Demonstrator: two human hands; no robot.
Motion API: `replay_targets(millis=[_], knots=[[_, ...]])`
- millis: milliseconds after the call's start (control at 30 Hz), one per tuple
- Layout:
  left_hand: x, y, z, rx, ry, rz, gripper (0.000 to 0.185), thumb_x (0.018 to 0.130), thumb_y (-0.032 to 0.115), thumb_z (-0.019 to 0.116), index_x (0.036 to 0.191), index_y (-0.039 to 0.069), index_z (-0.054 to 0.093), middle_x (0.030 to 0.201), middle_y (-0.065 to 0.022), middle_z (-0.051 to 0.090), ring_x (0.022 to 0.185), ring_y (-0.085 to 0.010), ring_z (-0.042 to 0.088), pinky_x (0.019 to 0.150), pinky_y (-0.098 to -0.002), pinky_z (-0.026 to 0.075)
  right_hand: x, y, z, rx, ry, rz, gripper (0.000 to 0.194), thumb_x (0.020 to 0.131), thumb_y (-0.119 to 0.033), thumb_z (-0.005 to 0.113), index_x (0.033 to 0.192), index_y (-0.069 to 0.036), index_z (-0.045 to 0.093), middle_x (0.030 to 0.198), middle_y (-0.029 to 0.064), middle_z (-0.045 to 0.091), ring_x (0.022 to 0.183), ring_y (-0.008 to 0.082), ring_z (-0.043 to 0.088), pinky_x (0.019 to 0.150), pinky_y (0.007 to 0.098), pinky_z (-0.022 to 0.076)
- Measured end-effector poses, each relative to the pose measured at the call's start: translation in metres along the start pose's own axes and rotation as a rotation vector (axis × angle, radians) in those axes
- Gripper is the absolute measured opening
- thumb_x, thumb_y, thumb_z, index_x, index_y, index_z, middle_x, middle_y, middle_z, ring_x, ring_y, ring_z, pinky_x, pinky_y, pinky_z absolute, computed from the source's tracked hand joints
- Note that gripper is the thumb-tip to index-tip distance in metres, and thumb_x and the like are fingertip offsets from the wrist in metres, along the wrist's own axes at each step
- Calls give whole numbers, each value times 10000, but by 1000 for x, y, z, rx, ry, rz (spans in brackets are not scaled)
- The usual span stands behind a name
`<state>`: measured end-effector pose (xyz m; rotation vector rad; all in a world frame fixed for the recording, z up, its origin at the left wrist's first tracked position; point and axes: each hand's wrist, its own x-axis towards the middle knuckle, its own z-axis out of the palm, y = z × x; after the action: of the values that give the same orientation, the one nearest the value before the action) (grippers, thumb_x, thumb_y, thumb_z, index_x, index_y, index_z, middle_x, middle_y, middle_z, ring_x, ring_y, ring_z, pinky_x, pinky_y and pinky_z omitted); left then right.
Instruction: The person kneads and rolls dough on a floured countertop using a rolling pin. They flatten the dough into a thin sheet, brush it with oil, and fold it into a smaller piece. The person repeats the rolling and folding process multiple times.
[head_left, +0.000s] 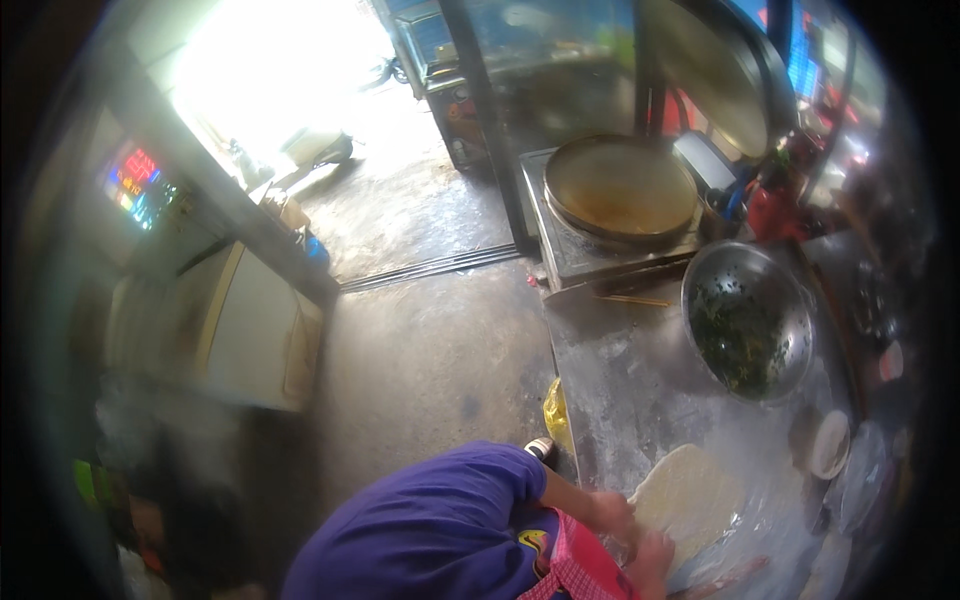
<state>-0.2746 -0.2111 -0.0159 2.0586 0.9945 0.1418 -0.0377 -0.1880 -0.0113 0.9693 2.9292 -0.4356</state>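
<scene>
A flattened sheet of pale dough (694, 499) lies on the floured metal worktop (607, 390) in front of me. My left hand (613, 516) has its fingers curled at the near edge of the dough. Close beside it, my right hand (651, 556) grips the same edge lower in the picture. The fingertips of both hands are partly hidden and blurred. A wooden rolling pin (724, 577) rests on the worktop to the right of my right hand.
Past the dough stands a steel bowl (795, 330) of chopped greens. Farther along, a wide round pan (622, 187) sits on a stove, its large lid (720, 75) raised behind. Chopsticks (634, 300) lie near the stove. A yellow plastic bag (555, 412) hangs at the worktop's edge.
</scene>
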Motion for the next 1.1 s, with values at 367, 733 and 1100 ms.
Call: replay_targets(millis=[367, 733, 1100], knots=[[2, -20, -4, -151, 319, -247, 329, 893, 239, 607, 1174, 68, 598, 1092, -146, 632, 1000, -342, 648, 829, -480, 528, 49, 24, 4, 129, 258, 339, 232, 741, -47, 673, 965, -46, 613, 922, 198, 625, 919, 430, 585, 803, 499, 468], [-3, -23, -37, -313, 191, -383, 345, 781, 174, 669, 1124, 160, 692, 995, -141, 710, 909, -334, 700, 762, -459, 567, 50, 15, 5, -10, 44, 284, 205, 834, -201, 636, 963, -43, 617, 924, 210, 616, 925, 430, 567, 828, 515, 436], [-1, -66, -63, 271, 304, -107, 290, 886, 287, 622, 1126, 127, 652, 1151, -82, 630, 1134, -297, 558, 959, -426, 475, 111, 7, -38, 201, 254, 328, 244, 774, -113, 678, 1015, -110, 641, 1009, 114, 627, 994, 331, 582, 843, 460, 446]])
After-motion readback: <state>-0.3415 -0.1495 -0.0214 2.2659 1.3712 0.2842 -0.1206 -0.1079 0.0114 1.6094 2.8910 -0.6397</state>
